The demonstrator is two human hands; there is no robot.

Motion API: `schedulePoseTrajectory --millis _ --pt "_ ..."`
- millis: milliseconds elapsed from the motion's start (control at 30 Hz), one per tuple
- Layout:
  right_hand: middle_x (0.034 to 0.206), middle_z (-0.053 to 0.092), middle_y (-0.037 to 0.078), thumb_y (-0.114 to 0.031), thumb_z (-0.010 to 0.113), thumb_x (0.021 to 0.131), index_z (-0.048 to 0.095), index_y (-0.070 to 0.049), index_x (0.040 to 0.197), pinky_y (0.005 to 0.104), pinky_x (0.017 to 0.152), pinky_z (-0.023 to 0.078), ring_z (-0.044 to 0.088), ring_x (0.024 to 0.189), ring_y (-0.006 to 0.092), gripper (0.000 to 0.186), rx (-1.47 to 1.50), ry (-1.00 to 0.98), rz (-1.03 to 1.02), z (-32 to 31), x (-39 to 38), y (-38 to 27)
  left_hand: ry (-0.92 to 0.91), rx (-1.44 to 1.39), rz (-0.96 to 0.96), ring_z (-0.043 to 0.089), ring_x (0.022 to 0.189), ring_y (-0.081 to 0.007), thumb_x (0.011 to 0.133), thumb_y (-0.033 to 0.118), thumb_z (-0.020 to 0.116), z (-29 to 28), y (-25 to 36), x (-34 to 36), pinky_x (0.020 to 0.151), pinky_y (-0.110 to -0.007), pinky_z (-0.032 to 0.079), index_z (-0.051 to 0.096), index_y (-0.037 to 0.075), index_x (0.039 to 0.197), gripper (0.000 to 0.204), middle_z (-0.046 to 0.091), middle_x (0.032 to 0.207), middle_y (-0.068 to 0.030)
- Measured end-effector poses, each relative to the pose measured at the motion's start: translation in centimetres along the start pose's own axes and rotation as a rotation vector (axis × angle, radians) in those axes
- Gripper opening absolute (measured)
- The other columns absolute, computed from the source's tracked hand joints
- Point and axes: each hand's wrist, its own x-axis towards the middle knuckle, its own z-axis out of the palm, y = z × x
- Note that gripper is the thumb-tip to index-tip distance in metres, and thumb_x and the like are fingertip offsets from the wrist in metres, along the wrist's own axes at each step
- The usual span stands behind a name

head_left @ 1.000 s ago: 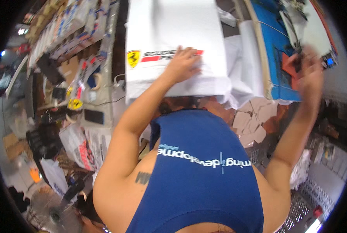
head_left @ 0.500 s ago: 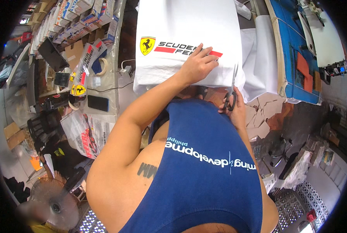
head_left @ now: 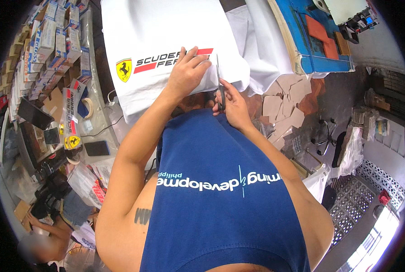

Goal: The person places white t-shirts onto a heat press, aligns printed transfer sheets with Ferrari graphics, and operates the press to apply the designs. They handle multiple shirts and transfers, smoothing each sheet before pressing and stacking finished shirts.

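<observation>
White cloth (head_left: 166, 27) lies spread over a surface in front of me. On it are a yellow shield emblem with a black horse (head_left: 124, 69) and black lettering with red bars (head_left: 144, 67). My left hand (head_left: 185, 75) rests on the right half of the lettering, fingers spread, partly covering it. Just right of the print, my right hand (head_left: 234, 105) grips a pair of scissors (head_left: 220, 96) by the dark handles. Their blades point away from me, up along the cloth. Whether the blades touch the fabric, I cannot tell.
A side table at left holds stacked boxes (head_left: 43, 41), a phone (head_left: 97, 148), a tape roll (head_left: 88, 108) and printed strips (head_left: 68, 111). At right stands a blue-topped table (head_left: 297, 41). Cardboard pieces (head_left: 279, 106) litter the floor. Another person (head_left: 52, 231) is at lower left.
The view has swung right, so the cloth sits further left in the picture. My left hand stays on the lettering. My right hand still holds the scissors, their handles now seen more edge-on.
</observation>
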Motion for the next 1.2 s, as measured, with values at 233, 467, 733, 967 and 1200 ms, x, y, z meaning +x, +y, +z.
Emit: schedulePoseTrajectory --millis 233,467,733,967,1200 --pt "0.083 0.057 0.003 -0.022 0.066 0.102 0.042 -0.008 0.153 0.0269 0.058 0.057 0.062 0.068 0.011 0.058 -0.034 0.02 -0.008 0.1 0.1 -0.1 -0.004 -0.004 -0.01 0.063 0.124 -0.0358 0.084 0.005 0.07 0.0 0.1 0.1 0.108 -0.063 0.045 0.074 0.012 0.104 0.021 0.072 0.117 -0.006" --pt "0.082 0.057 0.002 -0.021 0.066 0.102 0.044 -0.008 0.153 0.0244 0.053 0.051 0.061 0.065 0.0094 0.057 -0.093 0.021 0.012 -0.4 -0.1 0.2 0.011 -0.03 -0.026 0.063 0.124 -0.0354 0.085 0.005 0.07 0.1 0.2 0.2 0.109 -0.062 0.043 0.074 0.012 0.103 0.02 0.072 0.115 -0.006" --pt "0.091 0.059 0.004 -0.019 0.066 0.102 0.042 -0.007 0.154 0.0245 0.054 0.052 0.063 0.069 0.0111 0.059 -0.119 0.028 0.054 -0.2 0.9 -0.7 0.004 -0.056 -0.037 0.062 0.125 -0.036 0.085 0.004 0.069 -0.1 0.4 0.2 0.11 -0.063 0.043 0.074 0.011 0.103 0.019 0.072 0.116 -0.0061" --pt "0.081 0.057 0.003 -0.02 0.067 0.101 0.046 -0.008 0.151 0.0236 0.049 0.048 0.061 0.063 0.0099 0.056 -0.145 0.068 0.033 -0.2 1.7 -0.9 0.029 -0.089 -0.035 0.062 0.124 -0.0374 0.085 0.005 0.067 -0.1 0.5 0.1 0.106 -0.065 0.045 0.073 0.01 0.103 0.019 0.072 0.115 -0.007" --pt "0.081 0.057 0.002 -0.016 0.066 0.101 0.046 -0.008 0.151 0.0241 0.049 0.047 0.06 0.062 0.0099 0.054 -0.136 0.062 0.034 -0.2 2.3 -1.0 0.033 -0.102 -0.036 0.061 0.124 -0.0392 0.086 0.009 0.065 0.0 0.3 0.2 0.105 -0.067 0.044 0.072 0.009 0.102 0.018 0.071 0.114 -0.0081"
